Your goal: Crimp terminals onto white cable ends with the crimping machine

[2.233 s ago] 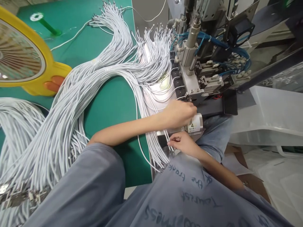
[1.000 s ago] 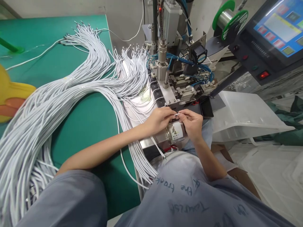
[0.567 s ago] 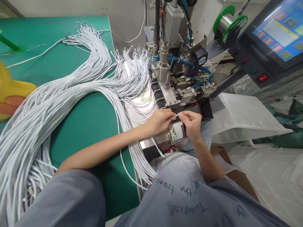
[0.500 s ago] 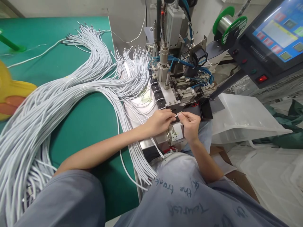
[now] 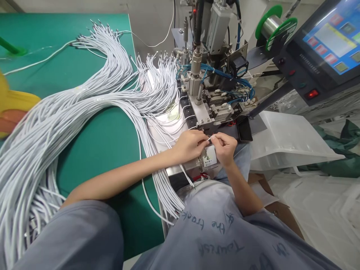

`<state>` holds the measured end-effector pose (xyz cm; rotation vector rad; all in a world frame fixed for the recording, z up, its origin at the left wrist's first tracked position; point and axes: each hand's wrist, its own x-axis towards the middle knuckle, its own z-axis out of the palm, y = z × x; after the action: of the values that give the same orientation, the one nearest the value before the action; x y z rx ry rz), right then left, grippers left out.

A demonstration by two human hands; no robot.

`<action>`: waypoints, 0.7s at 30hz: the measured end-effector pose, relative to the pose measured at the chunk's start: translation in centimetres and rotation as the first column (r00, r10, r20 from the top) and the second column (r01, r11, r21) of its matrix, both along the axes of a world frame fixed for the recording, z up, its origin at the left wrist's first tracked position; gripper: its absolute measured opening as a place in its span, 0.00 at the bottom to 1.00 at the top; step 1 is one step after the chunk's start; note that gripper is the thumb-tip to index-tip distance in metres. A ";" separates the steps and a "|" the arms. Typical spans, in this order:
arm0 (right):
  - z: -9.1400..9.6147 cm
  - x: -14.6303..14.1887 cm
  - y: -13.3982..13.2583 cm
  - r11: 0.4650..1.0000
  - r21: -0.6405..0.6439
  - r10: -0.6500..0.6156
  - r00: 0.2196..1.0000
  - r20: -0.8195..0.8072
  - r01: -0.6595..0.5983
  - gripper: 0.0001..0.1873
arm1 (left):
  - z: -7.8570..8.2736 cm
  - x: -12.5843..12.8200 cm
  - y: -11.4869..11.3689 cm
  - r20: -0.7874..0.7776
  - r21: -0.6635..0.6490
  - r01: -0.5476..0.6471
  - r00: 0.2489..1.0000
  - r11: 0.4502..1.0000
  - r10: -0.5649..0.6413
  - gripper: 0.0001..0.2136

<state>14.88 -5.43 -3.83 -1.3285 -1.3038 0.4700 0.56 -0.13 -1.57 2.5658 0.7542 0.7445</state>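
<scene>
Between my fingertips is the end of a white cable [image 5: 209, 139], just in front of a soldering-type machine [image 5: 197, 93] with metal cylinders and blue air tubes. My left hand [image 5: 190, 144] pinches the cable from the left, palm down. My right hand [image 5: 225, 148] pinches its tip from the right, thumb against the fingers. The fine wires at the tip are too small to make out. Under my hands sits a small box with a white label [image 5: 209, 156]. Several white cables [image 5: 152, 157] run beneath my left forearm.
A thick bundle of white cables [image 5: 84, 95] curves over the green mat [image 5: 104, 150] on the left. At the right stand a touch screen [image 5: 332, 41], a wire spool [image 5: 271, 29], a black tray [image 5: 244, 128] and a translucent plastic bin [image 5: 292, 135]. A yellow object [image 5: 17, 105] lies far left.
My right hand has shifted slightly left, closer to my left hand, with the cable tip still pinched. My left hand has hardly moved. The whole view has shifted a little.
</scene>
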 end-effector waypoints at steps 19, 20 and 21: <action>-3.7 2.6 2.6 0.876 -0.436 0.052 0.939 -0.341 -0.207 0.10 | -1.1 -0.1 1.0 -0.566 0.121 0.077 0.824 0.990 0.005 0.15; -3.7 2.6 2.6 0.873 -0.439 0.053 0.937 -0.347 -0.212 0.10 | -1.1 -0.1 0.9 -0.563 0.124 0.088 0.826 0.988 -0.004 0.16; -3.8 2.6 2.7 0.872 -0.439 0.056 0.935 -0.351 -0.217 0.10 | -1.1 -0.1 0.9 -0.561 0.127 0.098 0.828 0.987 -0.010 0.17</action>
<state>17.49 -2.78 -7.62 -1.4747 -1.0392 1.1219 0.44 0.80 -2.66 2.9657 0.8050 0.0033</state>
